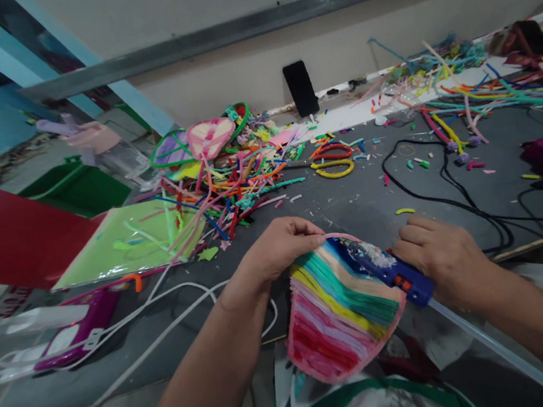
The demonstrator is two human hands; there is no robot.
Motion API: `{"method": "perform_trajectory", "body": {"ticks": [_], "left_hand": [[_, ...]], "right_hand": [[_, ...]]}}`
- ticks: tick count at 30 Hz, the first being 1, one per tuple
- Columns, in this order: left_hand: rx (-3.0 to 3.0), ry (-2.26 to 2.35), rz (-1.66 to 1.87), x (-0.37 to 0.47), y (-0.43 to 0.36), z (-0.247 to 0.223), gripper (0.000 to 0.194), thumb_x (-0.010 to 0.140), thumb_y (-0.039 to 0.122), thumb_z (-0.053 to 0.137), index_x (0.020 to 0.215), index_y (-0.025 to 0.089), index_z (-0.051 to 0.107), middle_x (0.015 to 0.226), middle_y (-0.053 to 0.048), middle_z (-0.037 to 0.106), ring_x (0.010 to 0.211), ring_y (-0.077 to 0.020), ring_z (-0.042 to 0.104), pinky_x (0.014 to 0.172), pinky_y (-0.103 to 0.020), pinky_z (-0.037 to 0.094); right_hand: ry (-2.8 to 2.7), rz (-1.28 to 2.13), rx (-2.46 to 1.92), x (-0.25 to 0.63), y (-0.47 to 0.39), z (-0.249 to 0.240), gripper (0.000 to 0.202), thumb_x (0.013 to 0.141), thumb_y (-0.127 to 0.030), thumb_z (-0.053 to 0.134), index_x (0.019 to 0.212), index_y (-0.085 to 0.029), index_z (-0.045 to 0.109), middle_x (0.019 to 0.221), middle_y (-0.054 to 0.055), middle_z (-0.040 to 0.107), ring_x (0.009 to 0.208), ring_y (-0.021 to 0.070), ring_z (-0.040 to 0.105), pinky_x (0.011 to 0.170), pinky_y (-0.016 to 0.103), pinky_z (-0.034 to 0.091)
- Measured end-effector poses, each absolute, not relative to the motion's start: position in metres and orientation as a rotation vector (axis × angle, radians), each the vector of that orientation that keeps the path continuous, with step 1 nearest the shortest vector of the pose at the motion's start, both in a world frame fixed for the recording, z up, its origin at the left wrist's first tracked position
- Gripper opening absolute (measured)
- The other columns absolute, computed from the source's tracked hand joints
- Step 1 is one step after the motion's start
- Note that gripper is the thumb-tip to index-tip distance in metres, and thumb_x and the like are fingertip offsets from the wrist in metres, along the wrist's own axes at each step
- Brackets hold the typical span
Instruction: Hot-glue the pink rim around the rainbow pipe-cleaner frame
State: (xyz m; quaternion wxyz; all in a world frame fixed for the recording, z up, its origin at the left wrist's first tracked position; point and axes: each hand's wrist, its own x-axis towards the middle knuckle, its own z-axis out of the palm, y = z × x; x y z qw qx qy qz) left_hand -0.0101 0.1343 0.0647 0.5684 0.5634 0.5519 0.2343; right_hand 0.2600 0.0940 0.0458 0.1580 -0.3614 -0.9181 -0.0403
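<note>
Left hand [291, 241] pinches top of striped pipe-cleaner panel [346, 314], at near edge of grey table [336, 201]; right hand [441, 259], apart, grips blue glue gun [417, 287] over panel; gun slip could burn left hand.

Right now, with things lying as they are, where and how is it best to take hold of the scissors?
Probably by the yellow loop and red loop, coming in from the right. The scissors lie on the table with both loops toward the right, while the blades point left into the pile of colourful strips.
</note>
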Motion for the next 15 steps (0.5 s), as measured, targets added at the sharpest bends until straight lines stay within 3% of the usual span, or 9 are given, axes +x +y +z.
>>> {"method": "perform_trajectory", "body": {"ticks": [15], "left_hand": [[1.330, 1.360, 0.514, -0.0100, 0.1337, 0.0672, 0.026, 0.067, 0.033, 0.071, 0.082, 0.012, 0.069, 0.068, -0.001, 0.064, 0.058, -0.0098, 0.057, 0.056, -0.021, 0.044]], "right_hand": [[-2.619, -0.099, -1.118, 0.2697, 0.0887, 0.0423, 0.010, 0.081, -0.018, 0.051, 0.071, -0.020, 0.053, 0.070, 0.003, 0.052, 0.071, 0.0186, 0.041, 0.059, 0.031, 0.021]]}}
